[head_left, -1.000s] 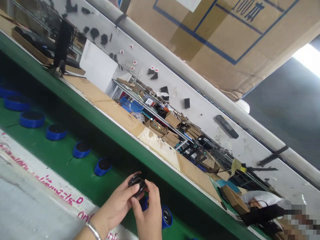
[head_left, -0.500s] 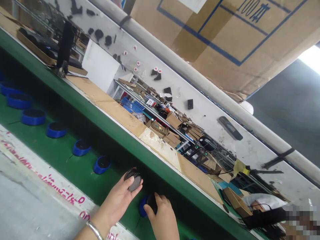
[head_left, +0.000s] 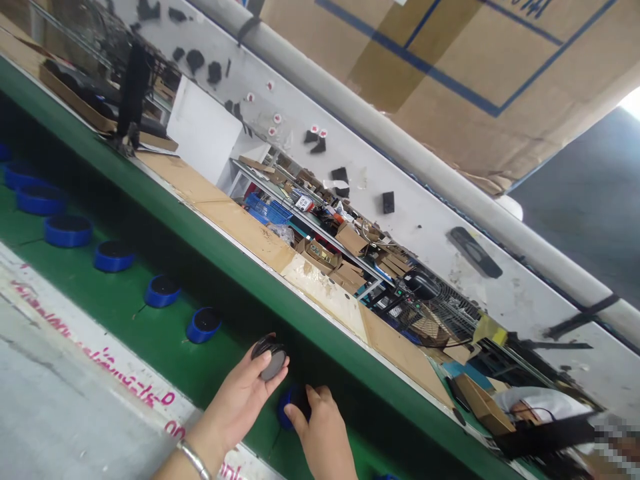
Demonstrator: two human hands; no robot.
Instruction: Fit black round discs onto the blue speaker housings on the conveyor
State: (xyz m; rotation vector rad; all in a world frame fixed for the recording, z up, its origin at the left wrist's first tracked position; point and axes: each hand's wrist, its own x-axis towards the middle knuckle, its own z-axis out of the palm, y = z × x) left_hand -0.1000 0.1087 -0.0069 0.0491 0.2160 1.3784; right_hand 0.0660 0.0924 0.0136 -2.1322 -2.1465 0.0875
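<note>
Over the green counter [head_left: 117, 310], we're watching a black disc [head_left: 274, 360] sitting in the cupped left hand [head_left: 240, 393]. It's looking light and stiff, best taken by the rim. The right hand [head_left: 323, 427] is covering a blue-ringed puck [head_left: 286, 415], grip unclear, beside a row of matching pucks [head_left: 163, 291].

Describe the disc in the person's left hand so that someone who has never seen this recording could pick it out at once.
On the green-topped bench, a diagonal row of blue-ringed black pieces runs toward the person's hands. The thing to find is the round disc cupped in the left hand, above the bench. Its grey face and black rim, with no blue ring, set it apart from the row.
</note>
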